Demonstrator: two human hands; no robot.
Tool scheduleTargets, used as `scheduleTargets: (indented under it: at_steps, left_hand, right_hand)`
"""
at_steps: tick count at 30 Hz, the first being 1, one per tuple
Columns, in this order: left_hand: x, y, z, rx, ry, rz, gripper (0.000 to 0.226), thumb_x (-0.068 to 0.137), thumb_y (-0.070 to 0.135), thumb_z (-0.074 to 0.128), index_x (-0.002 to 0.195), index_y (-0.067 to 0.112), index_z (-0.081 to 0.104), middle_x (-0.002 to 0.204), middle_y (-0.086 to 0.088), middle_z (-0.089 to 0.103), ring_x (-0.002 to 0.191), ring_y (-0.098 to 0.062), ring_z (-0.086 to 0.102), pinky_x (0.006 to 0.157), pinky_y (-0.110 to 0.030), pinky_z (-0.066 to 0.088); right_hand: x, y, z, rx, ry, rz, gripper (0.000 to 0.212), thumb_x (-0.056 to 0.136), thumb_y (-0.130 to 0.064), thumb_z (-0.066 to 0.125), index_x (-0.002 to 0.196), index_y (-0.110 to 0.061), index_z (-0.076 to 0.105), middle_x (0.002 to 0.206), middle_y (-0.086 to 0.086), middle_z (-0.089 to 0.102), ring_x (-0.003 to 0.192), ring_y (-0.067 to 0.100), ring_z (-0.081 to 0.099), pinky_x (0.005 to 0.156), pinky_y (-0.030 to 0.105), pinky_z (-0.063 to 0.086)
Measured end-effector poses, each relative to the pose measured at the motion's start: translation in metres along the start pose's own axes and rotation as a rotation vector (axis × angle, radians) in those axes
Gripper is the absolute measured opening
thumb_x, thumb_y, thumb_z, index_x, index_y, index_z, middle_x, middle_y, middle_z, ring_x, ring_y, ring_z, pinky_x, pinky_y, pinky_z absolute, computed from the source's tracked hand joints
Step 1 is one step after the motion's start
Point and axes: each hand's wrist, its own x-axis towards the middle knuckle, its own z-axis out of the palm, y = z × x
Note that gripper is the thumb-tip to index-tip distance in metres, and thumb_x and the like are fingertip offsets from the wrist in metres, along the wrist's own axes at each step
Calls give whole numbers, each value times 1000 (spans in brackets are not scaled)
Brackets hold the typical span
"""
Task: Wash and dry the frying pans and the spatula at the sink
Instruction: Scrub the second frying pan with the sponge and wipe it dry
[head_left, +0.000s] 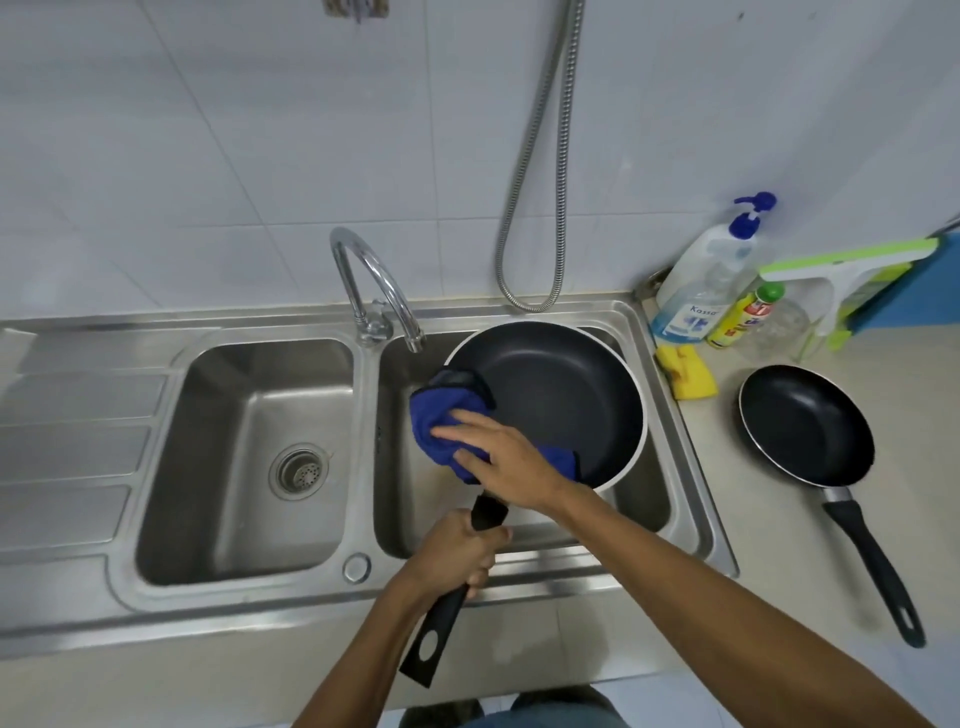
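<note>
- Steel sink (208, 592): left hand (465, 553), fingers curled, grips the large pan (561, 395) by its handle over the right basin.
- Right hand (501, 460), fingers spread, presses blue cloth (439, 421) on its rim; we judge drying underway.
- Small pan (805, 426) on counter (769, 571); spatula unseen.

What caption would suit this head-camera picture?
Left hand grips the large frying pan by its handle over the sink while right hand presses a blue cloth to its rim.

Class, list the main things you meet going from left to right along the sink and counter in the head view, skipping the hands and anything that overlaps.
drain strainer → tap → large frying pan → yellow sponge → small frying pan
</note>
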Motion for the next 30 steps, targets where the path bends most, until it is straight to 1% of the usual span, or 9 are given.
scheduleTargets:
  at_steps: [4,7,10,13,16,18,23,26,30]
  left_hand:
    - [-3,2,7,0,32,23,23,95,17,61,77,17,46,53,3,37,40,-11,31,42,-23,27]
    - [-9,1,14,1,39,55,27,96,15,62,77,16,43,53,2,36,38,-10,30,40,-20,28]
    - [-19,-5,10,10,-13,96,35,97,16,64,71,19,42,52,3,37,38,-8,34,39,-21,31]
    - [-24,-16,9,-4,-23,95,39,97,17,66,68,21,39,51,4,37,38,-8,34,39,-22,31]
    - [-24,-28,9,-17,12,89,37,96,18,66,72,18,39,52,2,39,38,-10,34,40,-22,31]
    - [-23,-35,4,-29,39,85,34,96,18,66,74,17,41,52,1,39,38,-10,35,40,-22,31]
    - [-16,-41,-2,-23,52,78,31,97,20,66,76,17,44,51,3,40,39,-11,35,41,-24,33]
    - [-9,-38,2,-53,92,75,27,98,16,64,79,13,46,50,3,38,37,-12,33,39,-22,32]
    - [-1,-30,1,-85,86,56,32,99,15,63,71,15,46,51,1,37,38,-13,30,39,-21,30]
  right_hand:
    - [26,11,1,-319,18,-90,41,104,-34,42,144,-32,48,156,1,39,144,20,35,114,37,32]
    - [72,25,-8,-545,124,-3,43,102,-43,34,135,-24,55,147,8,48,140,34,39,110,49,38]
    - [101,46,-40,-701,211,113,37,101,-40,41,125,-17,58,134,16,55,133,37,45,108,52,37]
    - [101,70,-75,-783,203,268,37,103,-39,40,131,-20,52,126,17,55,117,37,52,100,49,38]
    - [74,94,-98,-760,213,438,37,105,-33,40,137,-16,45,124,23,50,107,42,54,84,49,48]
    - [46,106,-102,-729,221,494,40,105,-28,40,143,-15,39,128,25,46,111,44,51,85,49,49]
    - [-25,112,-74,-736,214,472,62,85,6,59,144,-6,46,152,32,34,142,49,31,114,54,34]
    - [-51,85,-51,-745,66,449,52,82,-4,61,134,-13,57,141,22,51,135,42,44,115,49,31]
    - [-63,35,-29,-471,7,486,34,95,-26,47,129,-27,53,122,8,61,107,37,62,85,43,49]
